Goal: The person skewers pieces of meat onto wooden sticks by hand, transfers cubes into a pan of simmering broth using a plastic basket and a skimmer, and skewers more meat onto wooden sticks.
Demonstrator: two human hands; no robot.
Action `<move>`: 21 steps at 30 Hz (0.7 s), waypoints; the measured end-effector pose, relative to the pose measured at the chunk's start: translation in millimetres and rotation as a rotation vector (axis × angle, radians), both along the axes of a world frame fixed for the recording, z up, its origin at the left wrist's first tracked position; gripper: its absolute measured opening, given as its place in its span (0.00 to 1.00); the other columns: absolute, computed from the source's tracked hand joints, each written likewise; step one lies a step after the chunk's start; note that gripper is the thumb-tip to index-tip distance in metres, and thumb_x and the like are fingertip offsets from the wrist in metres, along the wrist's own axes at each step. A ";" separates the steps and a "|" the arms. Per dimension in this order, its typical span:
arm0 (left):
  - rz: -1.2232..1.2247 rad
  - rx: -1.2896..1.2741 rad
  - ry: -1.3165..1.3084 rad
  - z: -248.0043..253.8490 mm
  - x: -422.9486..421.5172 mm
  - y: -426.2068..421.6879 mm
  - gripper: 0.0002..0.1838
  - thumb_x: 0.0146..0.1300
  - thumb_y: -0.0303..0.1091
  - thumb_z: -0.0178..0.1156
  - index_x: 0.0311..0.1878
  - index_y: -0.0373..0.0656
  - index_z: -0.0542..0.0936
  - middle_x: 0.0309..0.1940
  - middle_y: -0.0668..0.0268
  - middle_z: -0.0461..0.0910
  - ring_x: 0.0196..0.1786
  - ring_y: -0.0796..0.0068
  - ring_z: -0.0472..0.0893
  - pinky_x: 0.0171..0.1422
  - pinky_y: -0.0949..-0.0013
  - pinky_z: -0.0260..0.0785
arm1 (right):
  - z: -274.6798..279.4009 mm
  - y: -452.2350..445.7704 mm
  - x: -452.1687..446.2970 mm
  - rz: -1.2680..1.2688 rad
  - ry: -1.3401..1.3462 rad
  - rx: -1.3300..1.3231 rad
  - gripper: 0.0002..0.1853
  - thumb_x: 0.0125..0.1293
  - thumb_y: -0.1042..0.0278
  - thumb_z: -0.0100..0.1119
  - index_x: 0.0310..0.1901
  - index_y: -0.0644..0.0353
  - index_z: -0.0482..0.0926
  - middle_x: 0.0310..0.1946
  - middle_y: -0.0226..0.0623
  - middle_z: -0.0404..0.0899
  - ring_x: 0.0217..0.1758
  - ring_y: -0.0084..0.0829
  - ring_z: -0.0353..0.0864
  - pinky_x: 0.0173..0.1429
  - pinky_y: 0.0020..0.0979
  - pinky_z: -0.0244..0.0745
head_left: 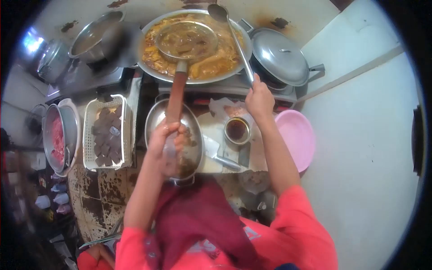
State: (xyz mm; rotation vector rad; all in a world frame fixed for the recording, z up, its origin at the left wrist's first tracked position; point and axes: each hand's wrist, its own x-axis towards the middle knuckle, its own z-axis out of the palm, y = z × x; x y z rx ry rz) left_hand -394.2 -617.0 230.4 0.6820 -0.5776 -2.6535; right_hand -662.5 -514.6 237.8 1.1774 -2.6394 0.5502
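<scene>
My left hand (pixel 170 138) is closed round the wooden handle (pixel 177 96) of a round skimmer (pixel 186 40). The skimmer lies over a wide metal pan (pixel 198 81) of orange-brown stew (pixel 216 67), with pieces of food in its bowl. In my right hand (pixel 260 100) is the long metal handle of a ladle (pixel 218 13), its dark round head up at the pan's far rim. Under my left hand stands an oval metal pot (pixel 195 135) holding murky liquid.
Right of the stew is a lidded pan (pixel 281 56). A pink basin (pixel 295 139), a cup of dark liquid (pixel 237 130) and a cleaver (pixel 220 153) are nearer. At left are a basket of dark blocks (pixel 108 135), a bowl of red meat (pixel 57 139) and a metal pot (pixel 92 38).
</scene>
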 end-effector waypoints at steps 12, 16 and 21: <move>0.125 -0.207 -0.232 -24.2 74.3 -1.2 0.18 0.66 0.42 0.47 0.54 0.42 0.68 0.37 0.60 0.75 0.36 0.65 0.80 0.31 0.64 0.77 | -10.1 -5.6 -9.0 0.107 -0.092 0.173 0.26 0.53 0.68 0.50 0.57 0.60 0.66 0.37 0.58 0.76 0.44 0.55 0.75 0.48 0.49 0.70; 0.439 -0.214 -0.371 -37.7 199.8 24.5 0.17 0.61 0.33 0.54 0.53 0.41 0.69 0.35 0.61 0.76 0.34 0.68 0.81 0.28 0.64 0.78 | -1.7 18.6 3.0 0.189 0.195 -0.147 0.23 0.57 0.60 0.56 0.49 0.68 0.74 0.46 0.54 0.76 0.49 0.46 0.76 0.52 0.40 0.70; 0.847 -0.096 -0.387 -47.4 344.6 117.6 0.15 0.64 0.35 0.52 0.52 0.42 0.67 0.35 0.64 0.73 0.34 0.70 0.80 0.28 0.68 0.77 | 75.6 12.7 219.9 0.497 -0.418 -0.682 0.16 0.64 0.73 0.49 0.51 0.69 0.71 0.49 0.43 0.73 0.50 0.34 0.73 0.55 0.30 0.67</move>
